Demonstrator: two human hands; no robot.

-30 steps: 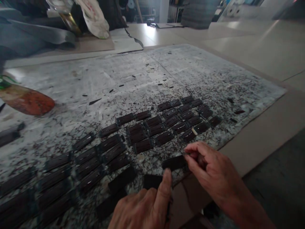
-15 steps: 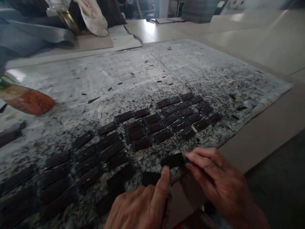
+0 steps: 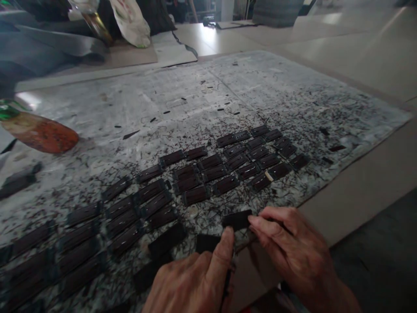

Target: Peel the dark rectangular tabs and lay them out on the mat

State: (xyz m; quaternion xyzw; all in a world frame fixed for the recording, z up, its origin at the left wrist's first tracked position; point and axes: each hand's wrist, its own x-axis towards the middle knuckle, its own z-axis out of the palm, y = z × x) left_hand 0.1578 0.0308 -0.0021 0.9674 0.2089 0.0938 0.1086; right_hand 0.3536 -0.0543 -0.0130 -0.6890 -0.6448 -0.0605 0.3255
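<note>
A small black rectangular piece [image 3: 237, 219] lies near the table's front edge, between my two hands. My left hand [image 3: 192, 282] has one digit pressed at the piece's lower left edge. Its other fingers curl under, their tips hidden. At the piece's right end, my right hand [image 3: 289, 243] has its fingertips pinched together, touching that end. More plain black pieces [image 3: 167, 240] lie to the left, one partly behind my left hand. Beyond them are rows of dark strips with shiny, clear-looking edges [image 3: 225, 184]; a small pale bit [image 3: 269, 176] rests on one.
Dark thread-like scraps litter the stained whitish sheet [image 3: 156, 93] on the table. An orange carrot-shaped object [image 3: 48, 134] with a green top lies at left. Whitish fabric or a bag [image 3: 130, 24] stands at the back. The table edge [image 3: 365, 187] runs along the right.
My right fingertips have moved slightly left onto the black piece's right end. My left digit stays against its lower left edge. The whole view has shifted a little.
</note>
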